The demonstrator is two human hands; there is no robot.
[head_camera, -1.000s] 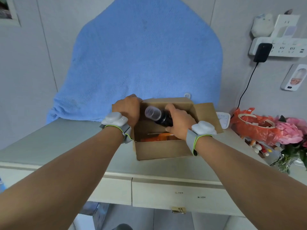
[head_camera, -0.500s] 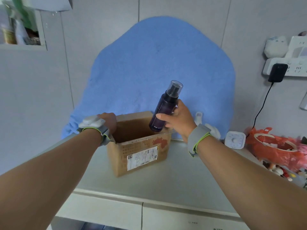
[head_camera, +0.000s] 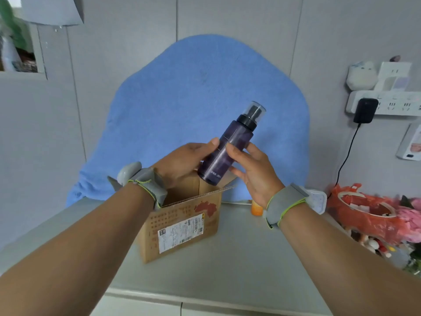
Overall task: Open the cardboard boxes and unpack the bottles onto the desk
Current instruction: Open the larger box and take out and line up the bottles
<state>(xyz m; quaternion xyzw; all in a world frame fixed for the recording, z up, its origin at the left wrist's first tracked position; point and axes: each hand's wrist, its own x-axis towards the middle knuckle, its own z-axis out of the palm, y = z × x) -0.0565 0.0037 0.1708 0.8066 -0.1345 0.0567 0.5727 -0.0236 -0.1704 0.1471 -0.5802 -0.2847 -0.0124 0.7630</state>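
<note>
A dark purple spray bottle [head_camera: 230, 147] with a clear cap is held tilted in the air above the open cardboard box [head_camera: 182, 226]. My left hand [head_camera: 182, 163] grips its lower body from the left. My right hand [head_camera: 252, 169] touches it from the right with thumb and fingers spread around it. The box stands on the pale desk [head_camera: 239, 265] with its flaps up and a shipping label on its front. The inside of the box is hidden.
A blue towel [head_camera: 193, 99] hangs on the wall behind. A small orange item [head_camera: 257, 208] and a white timer [head_camera: 317, 201] sit behind my right wrist. A red plastic bag [head_camera: 369, 215] and pink flowers [head_camera: 410, 217] fill the desk's right side. A power strip [head_camera: 391, 103] is on the wall.
The bottle came out of the box in my right hand and rose. My left hand left the box's edge and now grips the bottle too.
</note>
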